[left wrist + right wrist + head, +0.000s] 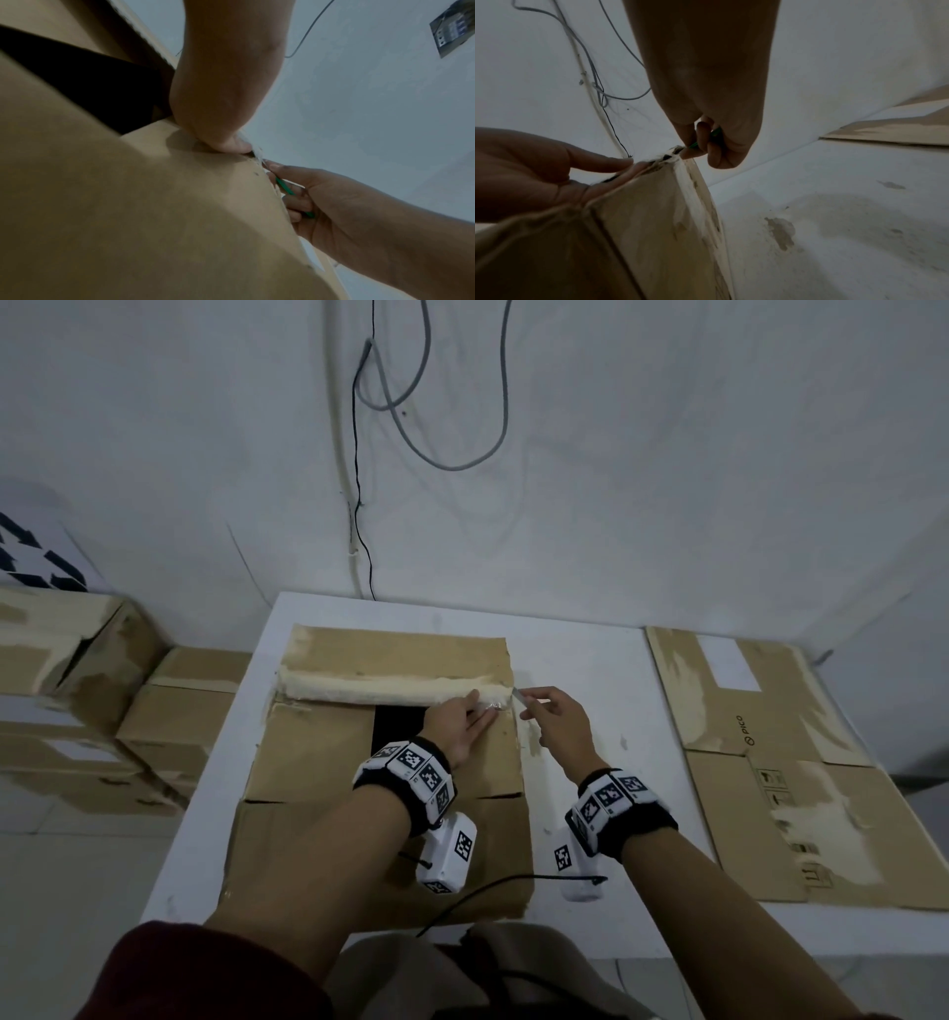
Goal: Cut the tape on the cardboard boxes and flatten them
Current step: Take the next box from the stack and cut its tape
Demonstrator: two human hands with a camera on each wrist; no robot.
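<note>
A brown cardboard box [380,762] with pale torn patches lies on the white desk [590,670]. At its 3 o'clock lies a brown flattened box [780,762] with a white label. The cutter [293,192] handle is green. Wristbands [411,773] carry black-and-white square markers. The sleeve [205,973] is dark red.

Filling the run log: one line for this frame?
stage: cutting tape | left hand: flat on box | right hand: grips green cutter at box's right corner | flattened box: at right

Head view evenly lit, edges bowed; wrist views dim, soft, noisy
</note>
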